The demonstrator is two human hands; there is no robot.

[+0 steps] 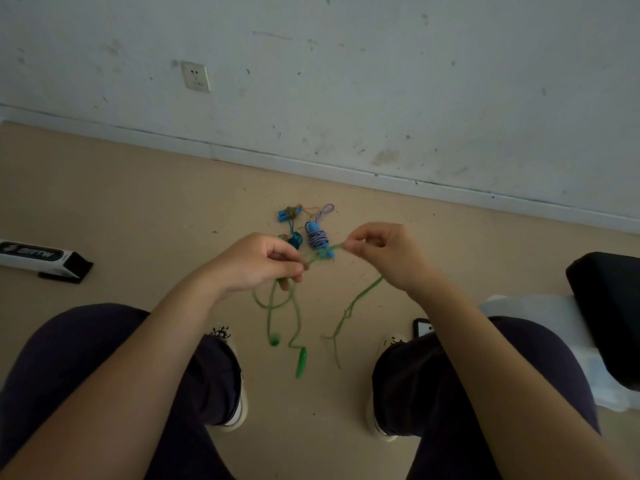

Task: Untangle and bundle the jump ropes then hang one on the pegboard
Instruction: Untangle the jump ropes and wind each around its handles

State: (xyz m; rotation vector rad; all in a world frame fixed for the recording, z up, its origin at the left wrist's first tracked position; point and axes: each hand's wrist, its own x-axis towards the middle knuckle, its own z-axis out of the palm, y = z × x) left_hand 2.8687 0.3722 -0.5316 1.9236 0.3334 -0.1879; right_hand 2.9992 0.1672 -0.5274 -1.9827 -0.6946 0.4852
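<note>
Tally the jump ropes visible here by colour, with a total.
Green cord jump rope with green handles, held by left hand and right hand: 1
Blue-and-white striped bundled rope with light blue handles: 1
Dark rope with blue handles on the floor: 1
Total: 3

The long box on the floor bears a logo, too blurred to read
</note>
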